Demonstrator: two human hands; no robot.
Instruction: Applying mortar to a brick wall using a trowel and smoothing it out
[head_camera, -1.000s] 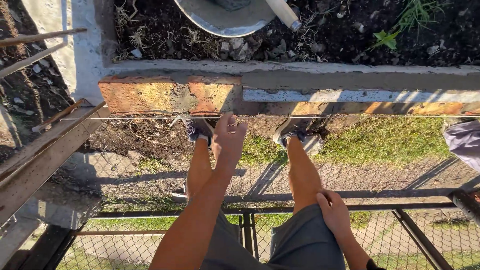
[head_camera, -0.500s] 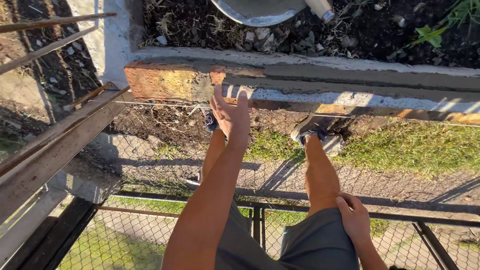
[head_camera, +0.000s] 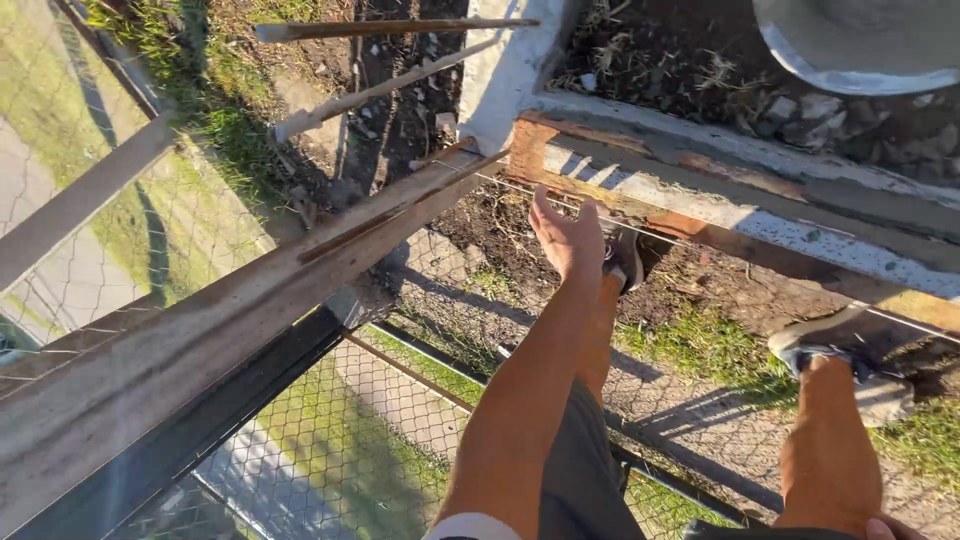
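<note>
The left hand (head_camera: 568, 238) is stretched out ahead, fingers (head_camera: 590, 215) wide and spread, palm down, holding nothing, hovering right at the rusty orange edge of the painted concrete ledge (head_camera: 700, 205); whether it touches I cannot tell. A thin taut wire (head_camera: 560, 203) runs just in front of that edge, near the fingertips, so the open hand looks posed to feel or brace there rather than grip. The right hand (head_camera: 892, 528) barely shows at the bottom corner, resting on the right knee, its fingers out of view, so I cannot tell their state. Both shoes are planted below: the left shoe (head_camera: 625, 260) tucked under the ledge, the right shoe (head_camera: 850, 375) on grass. A long weathered beam (head_camera: 250, 300) slants across on the left, over chain-link fence (head_camera: 340, 440). Up top, a grey basin (head_camera: 860, 45) sits in the soil bed.
</note>
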